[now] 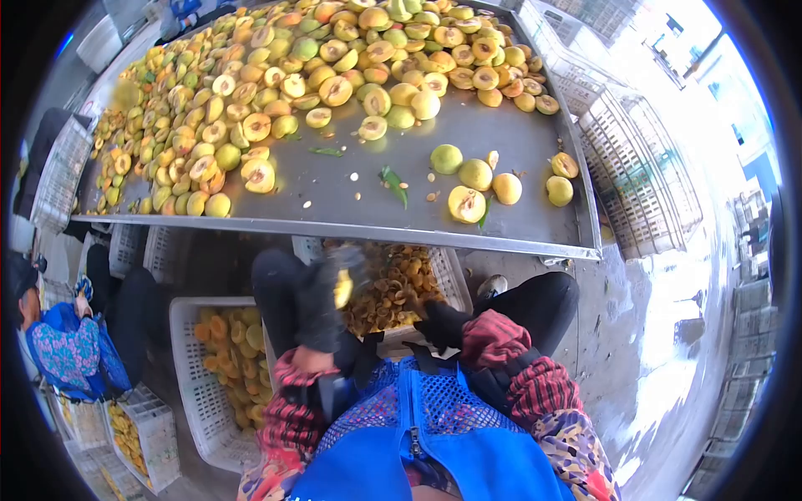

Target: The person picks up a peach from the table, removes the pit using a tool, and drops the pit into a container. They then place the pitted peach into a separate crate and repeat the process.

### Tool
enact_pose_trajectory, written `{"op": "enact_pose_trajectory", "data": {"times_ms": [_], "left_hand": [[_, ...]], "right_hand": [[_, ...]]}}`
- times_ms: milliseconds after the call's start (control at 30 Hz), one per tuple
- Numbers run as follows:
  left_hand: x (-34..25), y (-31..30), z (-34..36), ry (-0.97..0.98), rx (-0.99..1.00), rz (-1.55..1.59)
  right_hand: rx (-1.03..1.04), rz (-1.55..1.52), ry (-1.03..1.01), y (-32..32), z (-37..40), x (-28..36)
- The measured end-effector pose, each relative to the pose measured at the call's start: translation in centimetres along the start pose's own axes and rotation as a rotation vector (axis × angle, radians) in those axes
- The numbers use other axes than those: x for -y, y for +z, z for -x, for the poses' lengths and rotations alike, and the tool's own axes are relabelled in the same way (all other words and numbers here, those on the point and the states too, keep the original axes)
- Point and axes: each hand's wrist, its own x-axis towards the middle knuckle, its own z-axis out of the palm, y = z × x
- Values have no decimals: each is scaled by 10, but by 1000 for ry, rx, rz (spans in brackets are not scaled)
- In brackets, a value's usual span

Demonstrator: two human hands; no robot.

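Over the left side of a crate of fruit pieces (pixel 393 288), my left hand (pixel 322 296) in a dark glove is closed on a yellow fruit piece (pixel 342 288); motion blurs its fingertips. My right hand (pixel 441 326), also dark-gloved, is low over the crate's near right part, and its fingers blend into the dark background, so their grip cannot be made out. Beyond both hands is a metal table (pixel 326 179) bearing a large heap of whole and halved yellow-green fruit (pixel 276 92). A few fruits (pixel 476 174) lie apart near its front right.
A white crate (pixel 188 367) of fruit pieces stands left of my legs. Another person (pixel 67 346) in blue sits at the far left beside more crates (pixel 146 438). Tall white baskets (pixel 639 163) stand beside the table's right edge. The table's metal front edge (pixel 359 234) runs above my knees.
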Motion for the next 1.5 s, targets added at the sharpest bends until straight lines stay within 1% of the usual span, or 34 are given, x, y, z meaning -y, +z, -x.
{"op": "enact_pose_trajectory", "data": {"times_ms": [33,67,100,133,167,200,233,300,400,467,533,567,600,667,700,767,800,833,867,967,1000,1033,1100,1167,1200,1233,1300,1333,1400,1500], "left_hand": [[-25,-20,4,131,-92,-354],[7,-45,-12,257,-245,175],[-51,-41,7,327,-247,-166],[-48,-77,3,339,-266,-187],[-47,-108,2,240,-320,-232],[-45,-139,0,138,-366,-273],[-38,-167,-1,123,-293,-579],[-21,-184,-9,292,-454,-1050],[-59,-100,-24,236,-238,-575],[-75,-35,-46,300,-79,-724],[-69,23,-81,232,162,-443],[-68,54,-95,182,254,-396],[-67,84,-111,135,347,-350],[-44,138,-151,263,500,-589],[-13,160,-178,290,513,-558],[8,196,-195,371,517,-705],[5,212,-191,422,502,-883],[3,222,-190,473,481,-1062],[26,225,-203,541,499,-1152],[7,226,-196,428,557,-1158],[10,223,-198,456,545,-1031],[8,212,-200,217,625,-690],[0,185,-201,-242,711,9],[-13,162,-178,-382,820,658],[-15,147,-169,-410,896,769],[-28,141,-150,-474,770,828],[-67,134,-107,-228,733,411],[-64,124,-99,-299,736,605],[-58,109,-86,-437,735,998],[-62,104,-63,-416,721,990]], "right_hand": [[-47,45,-45,12,-19,-36],[-67,10,10,20,-38,-73],[-89,-26,65,23,-45,-91],[-79,-145,214,21,-26,-68],[-65,-267,360,18,-15,-55],[-47,-325,395,16,-15,-54],[-37,-360,391,16,-16,-55],[1,-432,373,13,-20,-55],[59,-556,361,13,-24,-55],[95,-695,369,10,-22,-52],[122,-810,369,4,-19,-50],[118,-735,303,2,-15,-50],[-65,49,-89,-1,3,-46],[25,-280,-51,23,-40,-95],[41,-340,-38,22,-41,-94],[72,-458,-8,19,-42,-91],[69,-486,1,17,-38,-86],[53,-333,-17,1,-13,-60],[34,-179,-32,-14,12,-34],[-33,-123,-84,-12,4,-37],[-53,-121,-110,-14,6,-35],[-70,-117,-139,-16,10,-31],[-94,-121,-201,-18,11,-26],[-106,-135,-266,-17,9,-27],[-104,-103,-347,-13,1,-35],[-22,-257,-307,-15,5,-33],[139,-556,-212,-29,21,-15],[79,-559,-270,-35,40,-2],[82,-637,-336,-38,50,4],[47,-723,-392,-40,70,13]]}}
